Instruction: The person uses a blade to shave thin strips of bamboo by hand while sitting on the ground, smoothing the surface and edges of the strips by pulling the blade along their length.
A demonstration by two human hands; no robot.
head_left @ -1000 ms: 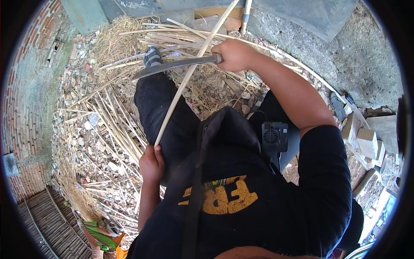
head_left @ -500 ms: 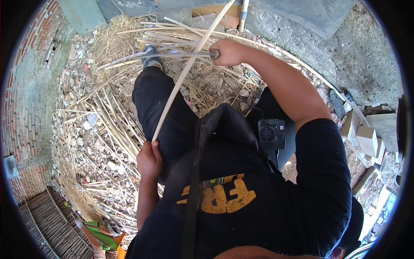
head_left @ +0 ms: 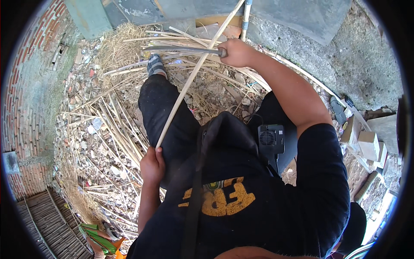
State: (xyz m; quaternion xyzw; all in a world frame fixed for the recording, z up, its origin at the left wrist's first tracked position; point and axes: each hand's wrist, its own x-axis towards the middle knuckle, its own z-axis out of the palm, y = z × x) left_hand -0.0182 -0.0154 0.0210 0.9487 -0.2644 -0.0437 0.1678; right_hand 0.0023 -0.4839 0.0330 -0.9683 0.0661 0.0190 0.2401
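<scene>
My left hand [head_left: 152, 165] is closed around the near end of a long pale bamboo strip [head_left: 185, 88], beside my left thigh. The strip slants up and away to the right, past my right hand. My right hand [head_left: 237, 52] grips the short handle of a machete [head_left: 179, 49]. Its grey blade points left and crosses the strip close to the handle; whether it touches the strip I cannot tell. My left foot [head_left: 156, 64], in a strapped sandal, rests just below the blade's tip.
Bamboo strips [head_left: 123, 123] lie on the rubble at my left, with more beyond my foot. Dry straw [head_left: 123, 45] is heaped at the far left. Walls stand left and ahead. At the right are pale blocks [head_left: 368, 143]. A black fan-like device [head_left: 271, 138] hangs at my waist.
The machete has moved away from me along the strip, its tip swinging farther out and more of the blade's side showing. My left hand keeps its hold. The whole view has shifted slightly.
</scene>
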